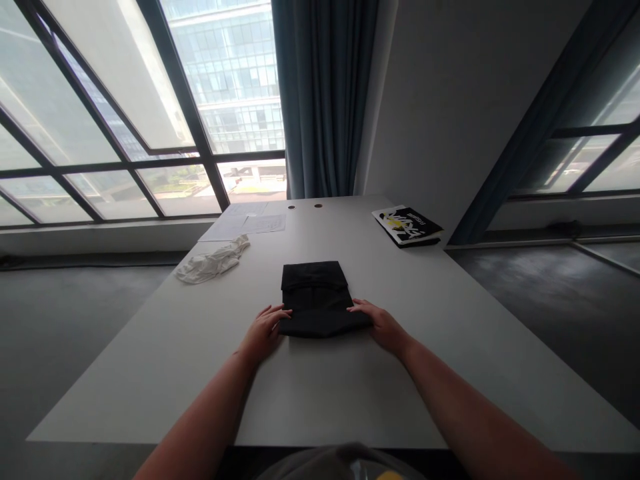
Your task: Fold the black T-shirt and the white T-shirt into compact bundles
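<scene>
A piece of black cloth (320, 297), folded into a compact rectangle, lies flat on the white table in front of me; it looks like a garment, though its kind cannot be made out. Its near part is turned over into a thick band. My left hand (261, 333) grips the left end of that band, with fingers on top and the thumb side hidden. At the opposite end my right hand (384, 327) holds the band's right corner, fingers bent over the upper edge.
Crumpled white fabric (213, 261) lies at the table's left edge, with paper sheets (245, 223) behind it. A black, white and yellow printed booklet or packet (407, 225) rests at the far right. Two round cable holes sit near the table's (165, 373) back edge, before a blue curtain (325, 100).
</scene>
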